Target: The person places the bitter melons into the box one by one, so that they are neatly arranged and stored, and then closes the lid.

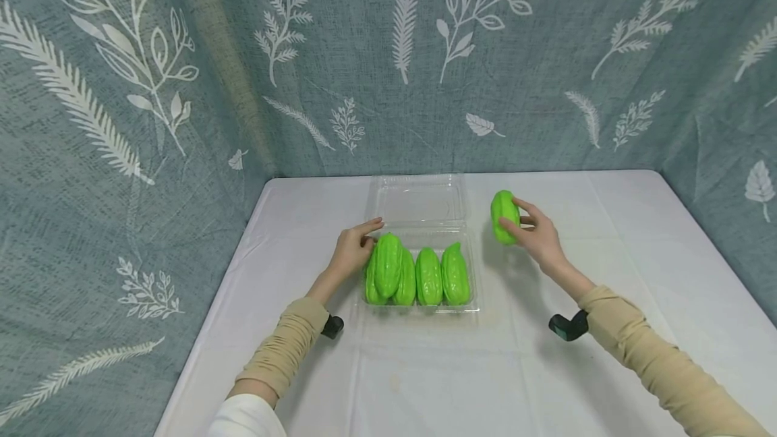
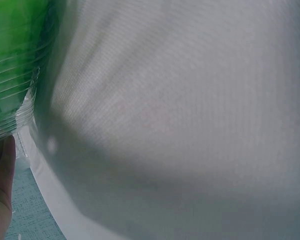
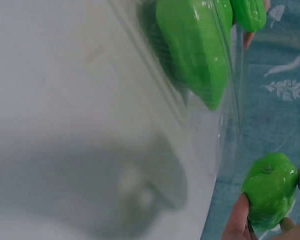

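Observation:
A clear plastic clamshell box [image 1: 475,292] stands with its lid [image 1: 419,197] laid back behind it. Several bright green ridged fruits, glossy and elongated, are in it; one fruit [image 1: 388,265] lies on top of others at the left. My left hand [image 1: 352,250] is at the box's left side, index finger extended, fingertips right at the wall. Part of that hand [image 2: 1,187] shows at the lower left of its wrist view. Right of the lid, my right hand [image 1: 537,231] holds another green fruit [image 1: 504,217] upright above the table, between thumb and fingers.
A white cloth covers the table [image 1: 425,369]. Blue-grey curtain [image 1: 364,32] with white leaf prints hangs behind and at both sides. Dark wrist cameras, such as the right one [image 1: 569,326], stick out below both forearms.

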`<state>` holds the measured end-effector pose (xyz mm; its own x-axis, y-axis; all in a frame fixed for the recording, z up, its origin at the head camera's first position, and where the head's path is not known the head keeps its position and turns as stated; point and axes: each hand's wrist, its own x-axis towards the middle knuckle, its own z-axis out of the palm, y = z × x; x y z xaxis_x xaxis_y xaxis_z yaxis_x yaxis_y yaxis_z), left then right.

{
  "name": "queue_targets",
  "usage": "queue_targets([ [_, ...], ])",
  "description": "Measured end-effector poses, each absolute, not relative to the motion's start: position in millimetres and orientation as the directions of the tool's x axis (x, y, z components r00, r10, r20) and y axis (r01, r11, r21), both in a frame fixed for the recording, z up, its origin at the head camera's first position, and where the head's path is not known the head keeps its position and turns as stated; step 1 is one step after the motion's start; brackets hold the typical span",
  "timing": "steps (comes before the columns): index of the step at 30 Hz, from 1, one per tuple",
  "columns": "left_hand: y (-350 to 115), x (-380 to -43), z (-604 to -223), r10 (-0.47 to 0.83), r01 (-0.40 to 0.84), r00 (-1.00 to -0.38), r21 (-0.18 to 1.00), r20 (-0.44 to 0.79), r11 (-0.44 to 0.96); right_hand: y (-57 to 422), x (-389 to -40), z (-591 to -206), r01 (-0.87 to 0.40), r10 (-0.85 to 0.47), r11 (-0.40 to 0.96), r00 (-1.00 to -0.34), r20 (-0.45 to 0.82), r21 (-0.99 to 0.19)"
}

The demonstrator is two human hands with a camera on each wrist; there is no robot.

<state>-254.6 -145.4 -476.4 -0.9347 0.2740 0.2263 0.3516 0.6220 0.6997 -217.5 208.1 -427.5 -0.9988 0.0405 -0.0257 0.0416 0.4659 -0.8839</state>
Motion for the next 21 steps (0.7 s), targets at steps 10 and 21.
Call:
queue_targets([
  [10,-145,-256,-477,0.274,0.351,-0.935,0.696,0.224,0.627,191,-210,-424,0.013,-0.026,0.468,-0.999,-0.028,-0.884],
  [21,-145,-256,-477,0.270,0.341,-0.938,0.700,0.216,0.627,173,-200,-420,-0.013,-0.093,0.435,-0.995,-0.030,-0.900],
])
